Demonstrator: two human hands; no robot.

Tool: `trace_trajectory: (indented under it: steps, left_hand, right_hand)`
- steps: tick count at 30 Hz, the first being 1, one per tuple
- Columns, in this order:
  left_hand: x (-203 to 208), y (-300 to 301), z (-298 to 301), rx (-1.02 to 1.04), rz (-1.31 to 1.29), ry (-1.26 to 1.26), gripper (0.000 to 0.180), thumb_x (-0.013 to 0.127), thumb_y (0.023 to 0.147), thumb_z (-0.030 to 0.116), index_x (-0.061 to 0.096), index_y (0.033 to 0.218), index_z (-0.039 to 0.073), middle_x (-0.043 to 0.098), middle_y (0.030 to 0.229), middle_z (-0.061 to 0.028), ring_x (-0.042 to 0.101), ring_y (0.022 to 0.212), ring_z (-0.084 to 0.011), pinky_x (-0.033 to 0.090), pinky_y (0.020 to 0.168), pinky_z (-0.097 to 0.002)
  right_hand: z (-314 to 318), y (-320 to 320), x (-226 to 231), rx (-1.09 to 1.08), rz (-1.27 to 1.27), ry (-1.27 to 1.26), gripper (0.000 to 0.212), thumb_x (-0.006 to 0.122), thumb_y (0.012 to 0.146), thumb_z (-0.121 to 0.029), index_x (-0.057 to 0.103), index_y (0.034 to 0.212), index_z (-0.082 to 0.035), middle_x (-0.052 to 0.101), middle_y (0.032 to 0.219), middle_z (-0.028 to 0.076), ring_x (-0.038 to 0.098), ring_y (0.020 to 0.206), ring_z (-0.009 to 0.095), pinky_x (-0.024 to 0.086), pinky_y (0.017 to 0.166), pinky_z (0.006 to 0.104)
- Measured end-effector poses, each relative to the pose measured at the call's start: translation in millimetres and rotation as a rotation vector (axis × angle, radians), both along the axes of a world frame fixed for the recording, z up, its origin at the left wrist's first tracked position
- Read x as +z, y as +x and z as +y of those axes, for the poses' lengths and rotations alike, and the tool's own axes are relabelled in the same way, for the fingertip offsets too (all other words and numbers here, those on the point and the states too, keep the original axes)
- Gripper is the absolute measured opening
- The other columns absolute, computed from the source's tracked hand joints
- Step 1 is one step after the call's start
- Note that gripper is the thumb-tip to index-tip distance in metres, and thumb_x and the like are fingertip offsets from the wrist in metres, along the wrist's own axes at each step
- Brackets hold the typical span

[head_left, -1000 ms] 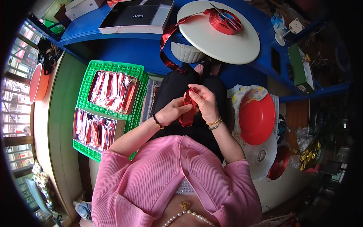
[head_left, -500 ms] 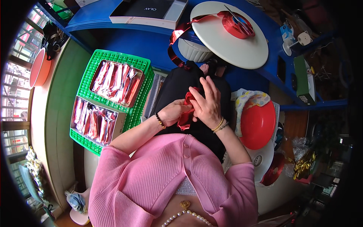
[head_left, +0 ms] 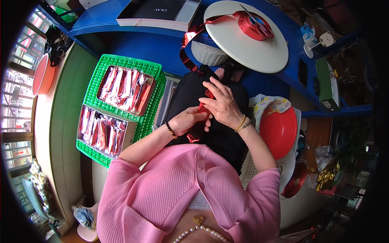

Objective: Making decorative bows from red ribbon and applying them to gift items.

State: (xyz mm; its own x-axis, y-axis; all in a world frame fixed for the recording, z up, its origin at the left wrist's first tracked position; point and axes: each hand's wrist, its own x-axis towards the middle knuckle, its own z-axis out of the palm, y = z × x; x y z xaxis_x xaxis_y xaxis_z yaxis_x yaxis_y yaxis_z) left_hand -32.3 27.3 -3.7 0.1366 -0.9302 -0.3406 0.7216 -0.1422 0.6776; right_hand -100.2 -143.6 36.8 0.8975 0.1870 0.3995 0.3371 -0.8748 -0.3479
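Over my lap, a shiny red ribbon is bunched between my two hands. My left hand, with a dark bead bracelet at the wrist, pinches it between thumb and fingers. On the other side, my right hand grips the upper part with thumb and index finger, its other fingers stretched out above. Part of the ribbon is hidden behind my fingers. Another length of red ribbon loops down towards my knees from a ribbon roll. That roll lies on a round white board, with scissors on top.
To my left, a green plastic basket carries two boxes of red and silver wrapped packets. A red basin with a dotted cloth stands at my right. On the blue table lie a flat box and a phone.
My right hand has shifted slightly right and opened its upper fingers wider. The ribbon between my hands looks narrower and more gathered. My left hand has barely moved.
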Motion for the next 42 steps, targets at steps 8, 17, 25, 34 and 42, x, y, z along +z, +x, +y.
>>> trace_trajectory:
  steps: [8,17,25,34,42]
  left_hand:
    - [-1,3,-1,0.113,0.073,0.109,0.016,0.042,0.095,0.016,0.053,0.097,0.004,0.062,0.079,-0.0072,0.062,0.07,-0.0177,0.05,0.066,-0.0293]
    - [-2,1,-4,0.115,0.007,0.056,0.014,0.046,0.094,0.014,0.054,0.1,0.004,0.06,0.08,-0.0059,0.06,0.07,-0.0159,0.049,0.066,-0.0276]
    - [-8,3,-8,0.167,-0.309,0.008,0.011,0.045,0.093,0.007,0.053,0.099,0.002,0.06,0.08,-0.0055,0.06,0.069,-0.014,0.05,0.065,-0.0261]
    - [-6,12,-23,0.352,-0.268,0.008,0.017,0.046,0.09,0.003,0.052,0.106,0.001,0.062,0.089,-0.0071,0.062,0.074,-0.0141,0.051,0.069,-0.0261]
    - [-12,19,-9,0.181,-0.437,-0.031,0.014,0.044,0.091,0.003,0.05,0.104,0.0,0.061,0.088,-0.0067,0.062,0.077,-0.0134,0.05,0.07,-0.026]
  right_hand:
    - [5,-6,-5,-0.14,-0.221,0.076,0.036,0.07,0.07,-0.015,0.065,0.105,-0.013,0.047,0.128,0.013,0.043,0.119,0.031,0.036,0.096,0.0397]
    - [8,-8,-14,-0.274,-0.243,0.121,0.026,0.075,0.065,-0.014,0.064,0.089,-0.013,0.055,0.087,-0.001,0.052,0.082,0.019,0.038,0.073,0.0344]
    - [10,-1,-13,-0.263,-0.282,0.238,0.017,0.073,0.066,-0.01,0.063,0.079,-0.012,0.054,0.076,-0.002,0.052,0.072,0.018,0.037,0.068,0.0335]
    - [25,-11,-15,-0.256,-0.47,0.078,0.021,0.072,0.067,-0.005,0.063,0.085,-0.014,0.061,0.092,-0.003,0.057,0.081,0.015,0.037,0.073,0.0323]
    - [12,-10,-4,-0.134,-0.233,0.298,0.009,0.067,0.074,-0.008,0.06,0.077,-0.011,0.061,0.071,0.0,0.058,0.066,0.017,0.038,0.071,0.0318]
